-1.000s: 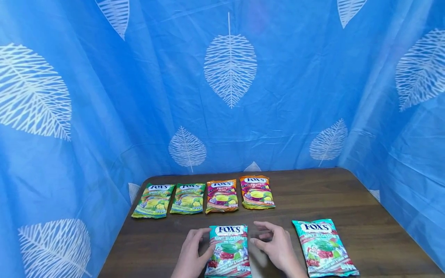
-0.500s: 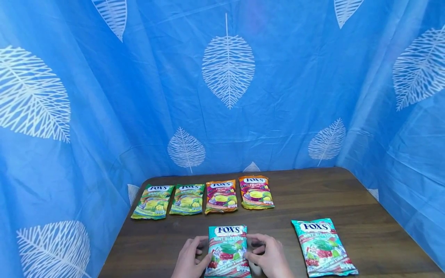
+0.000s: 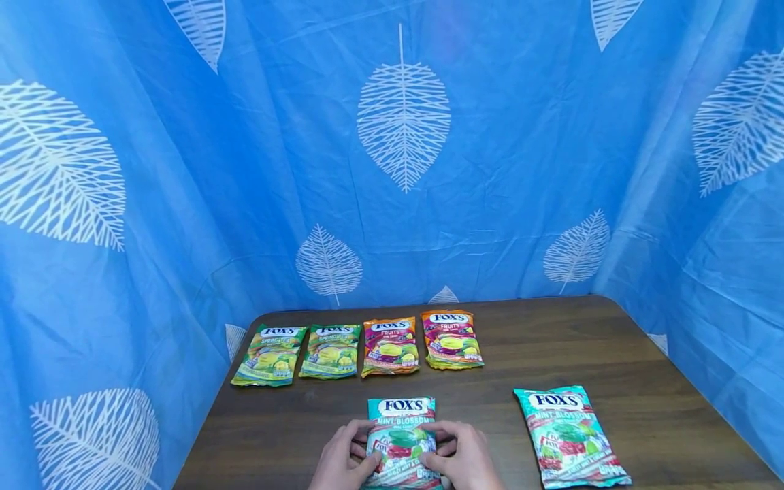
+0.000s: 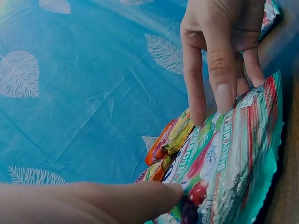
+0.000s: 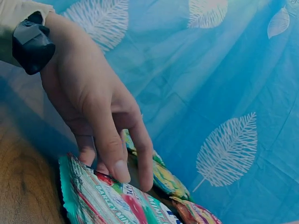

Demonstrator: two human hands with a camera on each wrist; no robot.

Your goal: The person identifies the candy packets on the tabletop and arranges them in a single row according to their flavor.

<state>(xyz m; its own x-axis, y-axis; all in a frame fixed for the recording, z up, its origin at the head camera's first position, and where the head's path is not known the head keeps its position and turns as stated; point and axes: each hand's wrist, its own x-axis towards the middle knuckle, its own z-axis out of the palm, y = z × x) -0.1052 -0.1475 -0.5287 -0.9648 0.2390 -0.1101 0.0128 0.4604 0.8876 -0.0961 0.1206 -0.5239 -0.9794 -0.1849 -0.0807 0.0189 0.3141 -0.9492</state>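
Observation:
A teal FOX'S Mint Blossom candy bag [image 3: 401, 439] lies face up at the table's near edge. My left hand [image 3: 344, 457] holds its left side, thumb and index finger on the wrapper. On the opposite side my right hand [image 3: 461, 457] holds it the same way. In the left wrist view, the right hand's fingertips [image 4: 224, 100] touch the wrapper, and one finger of the left hand reaches across the foreground. The right wrist view shows the left thumb [image 5: 122, 170] on the bag's edge. The fingers' undersides are hidden.
A second Mint Blossom bag [image 3: 569, 435] lies to the right, slightly turned. Along the back stand in a row two green Spring Tea bags [image 3: 269, 355] and two orange-purple Fruits bags [image 3: 390, 347]. A blue leaf-patterned curtain [image 3: 404, 238] surrounds the dark wooden table [image 3: 539, 340].
My right hand has moved left from beside the bag onto its right side. My left hand has moved slightly inward. Both hands' fingers have closed on the candy bag, which stays in place.

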